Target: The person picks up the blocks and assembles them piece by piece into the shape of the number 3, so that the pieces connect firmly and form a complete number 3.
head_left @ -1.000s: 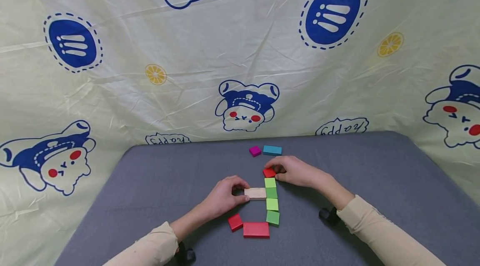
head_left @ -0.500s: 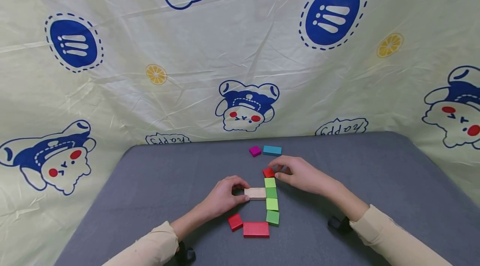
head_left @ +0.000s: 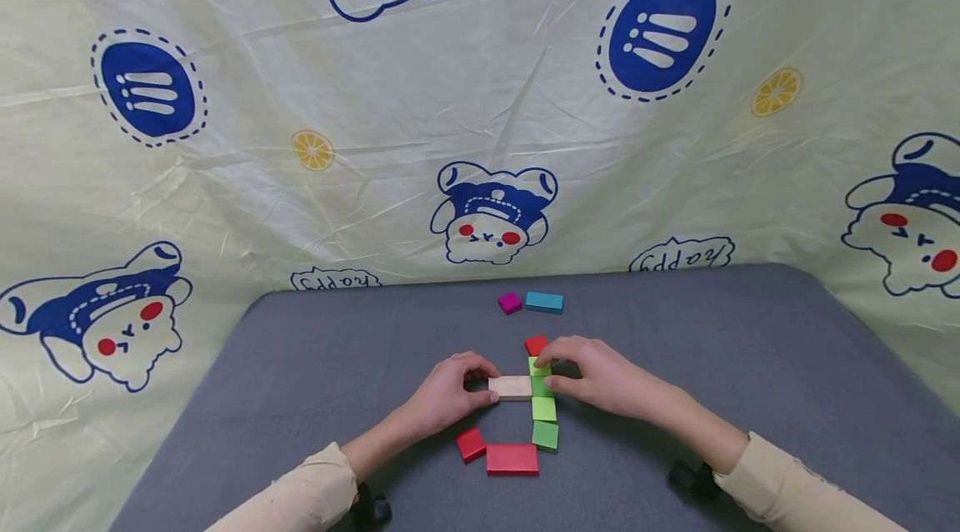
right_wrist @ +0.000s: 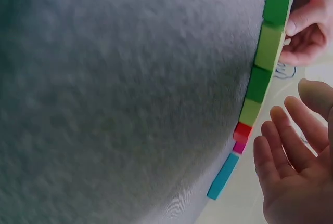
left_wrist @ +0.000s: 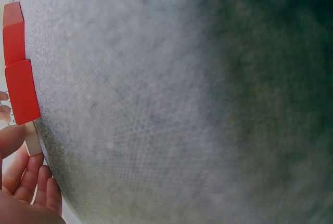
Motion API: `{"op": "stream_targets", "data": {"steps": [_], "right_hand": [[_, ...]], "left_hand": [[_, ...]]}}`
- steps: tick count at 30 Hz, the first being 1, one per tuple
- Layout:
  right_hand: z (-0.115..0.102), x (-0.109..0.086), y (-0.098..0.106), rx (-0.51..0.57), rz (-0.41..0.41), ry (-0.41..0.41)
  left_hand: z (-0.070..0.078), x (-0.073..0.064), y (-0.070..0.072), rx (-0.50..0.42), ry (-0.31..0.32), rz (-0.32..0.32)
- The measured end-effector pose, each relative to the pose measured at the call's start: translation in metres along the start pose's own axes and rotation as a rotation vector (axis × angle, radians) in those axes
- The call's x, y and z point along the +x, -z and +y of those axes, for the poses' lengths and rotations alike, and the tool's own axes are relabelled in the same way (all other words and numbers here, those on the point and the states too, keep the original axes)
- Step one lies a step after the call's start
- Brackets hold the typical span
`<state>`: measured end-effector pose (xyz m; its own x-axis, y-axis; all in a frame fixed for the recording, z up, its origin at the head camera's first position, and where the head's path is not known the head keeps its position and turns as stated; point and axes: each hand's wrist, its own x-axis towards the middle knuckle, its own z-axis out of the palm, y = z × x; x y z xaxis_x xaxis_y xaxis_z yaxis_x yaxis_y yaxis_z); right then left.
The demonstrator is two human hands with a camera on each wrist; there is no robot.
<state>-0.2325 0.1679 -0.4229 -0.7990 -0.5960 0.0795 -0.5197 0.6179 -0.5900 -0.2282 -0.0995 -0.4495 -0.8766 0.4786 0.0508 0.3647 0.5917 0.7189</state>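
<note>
My left hand pinches the left end of a pale wooden block between thumb and fingers. The block's other end meets a column of blocks: a light green block, a green block, another light green block and another green block. A small red block tops the column. In the head view my right hand overlaps the upper green blocks from the right. The right wrist view shows that hand's fingers loosely spread, apart from the row, holding nothing.
Near the column's bottom lie a long red block and a tilted small red block. Farther back are a magenta block and a blue block. A printed curtain hangs behind the grey table.
My right hand has let go of the small red block and moved toward me, down beside the upper green blocks. The left hand keeps its hold on the wooden block.
</note>
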Motion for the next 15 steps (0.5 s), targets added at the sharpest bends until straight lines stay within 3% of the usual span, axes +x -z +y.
{"op": "stream_targets", "data": {"steps": [6,15], "right_hand": [[-0.0039,-0.0032,-0.0063,-0.038,-0.042,0.026],[-0.0071,-0.0047,-0.0103,-0.080,-0.050,-0.027]], "left_hand": [[-0.0003,-0.0007,-0.0006,-0.002,0.002,-0.001],[-0.0002,-0.0006,-0.0001,0.000,-0.012,0.004]]}}
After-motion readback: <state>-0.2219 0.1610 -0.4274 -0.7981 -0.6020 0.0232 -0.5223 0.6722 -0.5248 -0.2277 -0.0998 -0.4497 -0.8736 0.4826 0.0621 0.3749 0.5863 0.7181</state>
